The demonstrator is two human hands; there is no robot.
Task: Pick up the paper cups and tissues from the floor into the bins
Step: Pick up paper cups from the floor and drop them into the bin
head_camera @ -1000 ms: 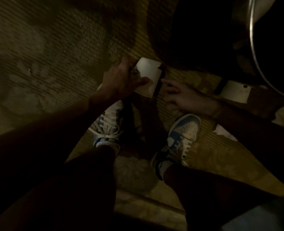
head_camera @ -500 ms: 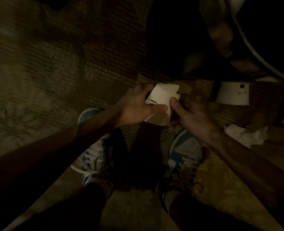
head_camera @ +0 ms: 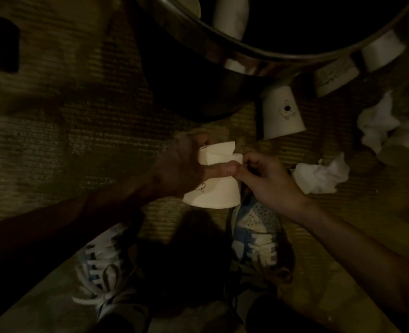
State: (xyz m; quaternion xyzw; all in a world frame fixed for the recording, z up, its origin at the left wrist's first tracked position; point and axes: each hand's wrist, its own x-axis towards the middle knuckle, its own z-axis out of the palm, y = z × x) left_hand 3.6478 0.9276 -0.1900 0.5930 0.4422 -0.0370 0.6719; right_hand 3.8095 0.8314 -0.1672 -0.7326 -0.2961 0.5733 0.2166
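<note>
Woven carpet [head_camera: 83, 121], dim room; left hand [head_camera: 182, 167] and right hand [head_camera: 268, 181] both grip a crushed paper cup [head_camera: 216, 188], rim toward the shoes.

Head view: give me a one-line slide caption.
Both hands, left and right, grip a crumpled paper cup beside the metal bin; tissue lies nearby.

Cream paper cup [head_camera: 213, 193] with a small dark squiggle printed on it. White crumpled tissue [head_camera: 323, 174]. Blue-and-white sneakers [head_camera: 254, 234] with white laces and a perforated toe. Olive-tan ribbed carpet [head_camera: 78, 121]. Shiny silver bin [head_camera: 222, 54], black inside.
</note>
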